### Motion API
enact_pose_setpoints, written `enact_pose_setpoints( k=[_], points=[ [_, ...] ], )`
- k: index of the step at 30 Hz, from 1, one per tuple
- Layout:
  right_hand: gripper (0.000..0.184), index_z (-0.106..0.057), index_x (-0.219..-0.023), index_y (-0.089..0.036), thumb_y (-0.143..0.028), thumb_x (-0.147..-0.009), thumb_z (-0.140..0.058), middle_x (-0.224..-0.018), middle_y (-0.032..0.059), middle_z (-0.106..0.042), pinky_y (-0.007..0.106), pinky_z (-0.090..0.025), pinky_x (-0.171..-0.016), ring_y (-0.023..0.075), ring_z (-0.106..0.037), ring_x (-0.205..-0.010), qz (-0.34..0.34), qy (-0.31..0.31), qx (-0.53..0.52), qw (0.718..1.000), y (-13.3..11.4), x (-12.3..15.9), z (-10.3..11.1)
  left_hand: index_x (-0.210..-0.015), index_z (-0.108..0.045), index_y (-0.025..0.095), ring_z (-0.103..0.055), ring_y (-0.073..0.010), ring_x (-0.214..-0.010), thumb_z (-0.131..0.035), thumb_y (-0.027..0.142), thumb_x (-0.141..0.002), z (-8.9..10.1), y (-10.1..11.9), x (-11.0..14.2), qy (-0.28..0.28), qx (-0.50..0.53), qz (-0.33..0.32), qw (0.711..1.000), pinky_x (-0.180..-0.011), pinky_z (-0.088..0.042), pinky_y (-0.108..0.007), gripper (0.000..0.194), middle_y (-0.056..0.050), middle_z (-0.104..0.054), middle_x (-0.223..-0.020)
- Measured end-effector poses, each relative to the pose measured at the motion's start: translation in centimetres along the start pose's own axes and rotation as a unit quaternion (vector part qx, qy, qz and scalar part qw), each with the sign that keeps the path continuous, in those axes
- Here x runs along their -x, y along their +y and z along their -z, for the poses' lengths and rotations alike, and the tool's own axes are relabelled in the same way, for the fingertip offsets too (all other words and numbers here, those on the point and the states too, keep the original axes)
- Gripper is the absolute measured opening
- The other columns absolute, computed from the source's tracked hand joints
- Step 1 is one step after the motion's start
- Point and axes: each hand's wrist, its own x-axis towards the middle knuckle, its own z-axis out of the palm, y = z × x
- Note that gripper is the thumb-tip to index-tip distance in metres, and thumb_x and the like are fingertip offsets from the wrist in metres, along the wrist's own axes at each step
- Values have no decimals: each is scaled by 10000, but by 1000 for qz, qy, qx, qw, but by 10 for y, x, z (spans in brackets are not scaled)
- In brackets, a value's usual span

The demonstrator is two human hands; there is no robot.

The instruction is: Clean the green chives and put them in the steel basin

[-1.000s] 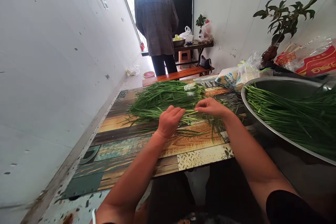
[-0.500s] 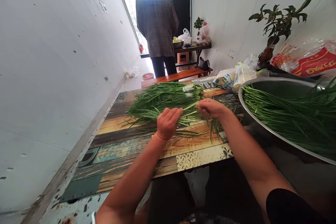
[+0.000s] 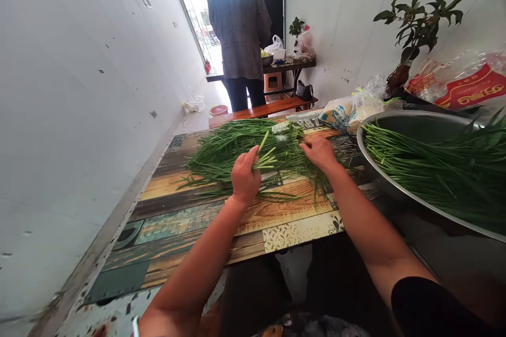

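My left hand (image 3: pixel 245 176) is closed around a few garlic chives, their pale stem ends (image 3: pixel 265 157) sticking up past the thumb. To its right, my right hand (image 3: pixel 319 152) has its fingertips pinched together beside the stem end of the big pile; whatever is between them is too small to make out. The pile of garlic chives (image 3: pixel 229 145) lies across the table behind my left hand, with a white band (image 3: pixel 281 127) round its stems. Loose green trimmings (image 3: pixel 318 181) lie under my right hand.
A large steel basin (image 3: pixel 385 171) of chives stands on the right. Behind it are a plastic-bagged package (image 3: pixel 348 113), a potted plant (image 3: pixel 399 76) and a red packet (image 3: pixel 474 87). Past the wood-patterned table (image 3: pixel 190 221), a person (image 3: pixel 241 31) stands by a bench (image 3: pixel 264 110).
My right hand has drawn away from the stems in my left hand, rightward to the pile's stem end. My left hand has turned, so its stems now point more upward.
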Motion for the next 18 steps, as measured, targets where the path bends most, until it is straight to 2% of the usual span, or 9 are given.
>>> enact_pose_setpoints(
  k=[2, 4, 8, 13, 15, 18],
  points=[
    [290, -779, -846, -173, -364, -888, -566, -847, 91, -705, 292, -369, -710, 211, -586, -827, 69, -63, 1, 996, -1, -1, -1, -1197, -648, 187, -627, -185, -928, -460, 253, -929, -1, -1, -2, 9, 23, 43, 999, -857, -486, -306, 334, -69, -701, -985],
    [197, -793, -864, -192, -310, -840, -636, -904, 88, -700, 289, -360, -737, 210, -570, -876, 126, -102, 32, 986, -2, -1, -2, -1119, -672, 200, -636, -186, -959, -487, 339, -935, -2, -3, -4, 17, 43, 77, 996, -875, -486, -308, 295, -60, -713, -1027],
    [198, -799, -892, -197, -218, -840, -609, -990, 121, -659, 320, -353, -783, 244, -526, -960, 144, -119, 92, 978, -4, 3, -3, -986, -701, 195, -632, -188, -883, -513, 425, -927, -1, -5, -5, 18, 47, 111, 993, -821, -479, -304, 303, -53, -732, -944],
    [247, -780, -1019, -205, -209, -841, -608, -1100, 132, -623, 359, -355, -848, 283, -476, -1062, 173, -139, 77, 972, -6, 7, -3, -794, -681, 191, -623, -179, -878, -440, 424, -964, 3, -2, -7, 18, 42, 127, 991, -818, -462, -298, 376, -47, -720, -864],
    [249, -780, -1021, -210, -206, -835, -615, -1107, 134, -613, 375, -355, -859, 294, -463, -1075, 173, -140, 79, 972, -8, 8, -3, -805, -680, 189, -632, -182, -918, -436, 431, -966, 3, -1, -6, 30, 47, 136, 989, -845, -464, -306, 380, -48, -718, -873],
    [206, -784, -916, -179, -207, -850, -591, -1073, 138, -613, 389, -354, -890, 299, -452, -1086, 177, -107, 81, 975, -10, 10, -4, -991, -671, 184, -649, -173, -902, -454, 435, -959, 0, -2, -5, 38, 82, 145, 985, -860, -478, -306, 333, -40, -716, -847]
  ],
)
